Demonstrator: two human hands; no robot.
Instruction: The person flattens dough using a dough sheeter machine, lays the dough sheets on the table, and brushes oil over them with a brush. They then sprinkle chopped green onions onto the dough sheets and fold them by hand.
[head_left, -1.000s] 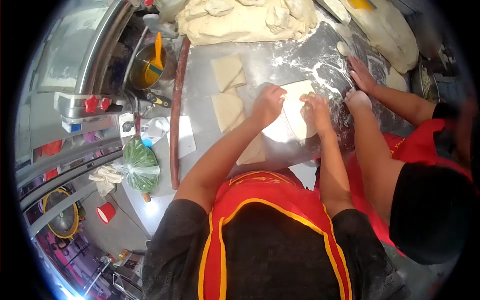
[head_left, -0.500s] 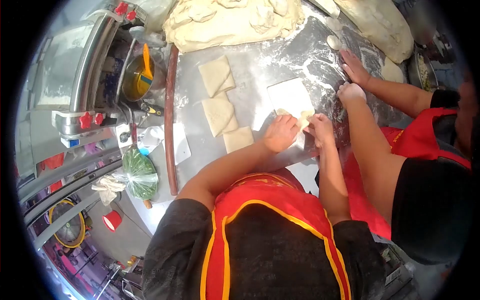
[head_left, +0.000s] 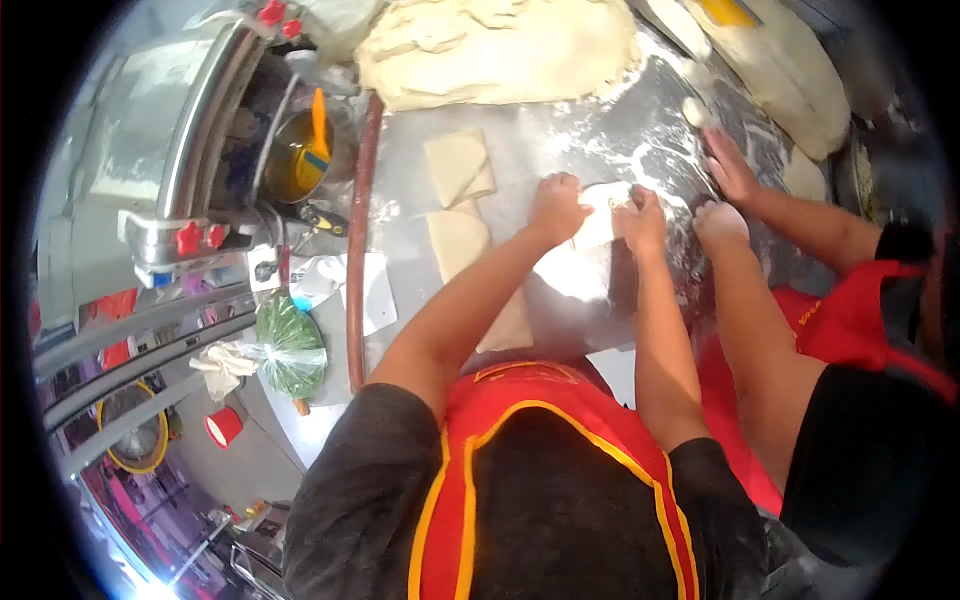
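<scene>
Between my two hands lies a pale, thin sheet of dough (head_left: 598, 222), brightly lit on the metal table. My left hand (head_left: 557, 208) grips its left side with curled fingers. On the other side my right hand (head_left: 641, 218) pinches the far right edge. Left of my hands lie several folded dough pieces: a far one (head_left: 456, 166), a middle one (head_left: 457, 238) partly behind my left forearm, and a near one (head_left: 512, 328) by the table's front edge.
A large dough mass (head_left: 500, 55) sits at the back. A wooden rolling pin (head_left: 362, 250) lies along the left, beside a pot (head_left: 285, 165) with an orange-handled brush (head_left: 318, 125). At right, a co-worker's hands (head_left: 725, 190) rest on the floured tabletop (head_left: 650, 150).
My hands have moved farther from me and apart, from the dough sheet's near edge to its far sides. The camera view has shifted slightly.
</scene>
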